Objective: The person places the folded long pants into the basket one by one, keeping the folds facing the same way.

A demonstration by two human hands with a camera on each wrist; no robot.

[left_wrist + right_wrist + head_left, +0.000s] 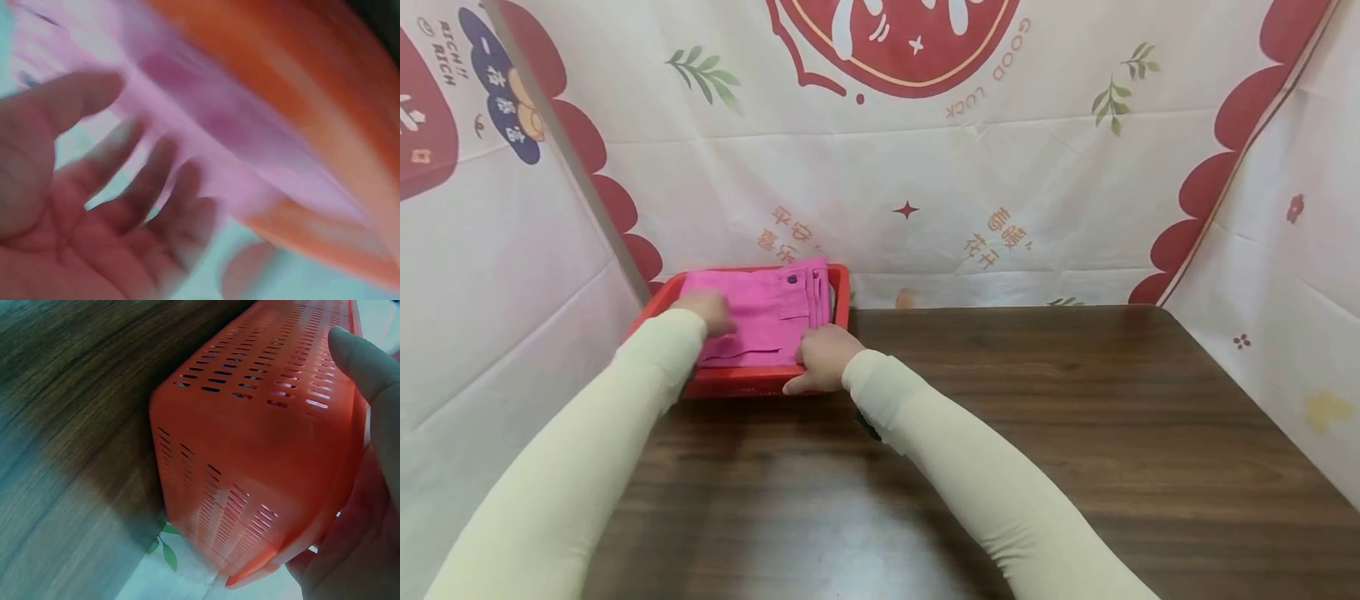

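Note:
Folded pink trousers (752, 308), with a dark button at the waistband, lie in a red plastic basket (752, 383) at the table's far left. My left hand (707, 310) is over the left part of the trousers. In the left wrist view its fingers (159, 162) are loosely bent, with nothing held between them. With my right hand (829, 358) I grip the basket's rim at the near right corner. The right wrist view shows the thumb (365, 369) against the slotted outer wall, while the other fingers are mostly hidden behind the rim.
The dark wooden table (1037, 450) extends to the right of the basket and toward me. A printed white cloth (880, 167) hangs behind the table's far edge, and similar cloth stands along both sides.

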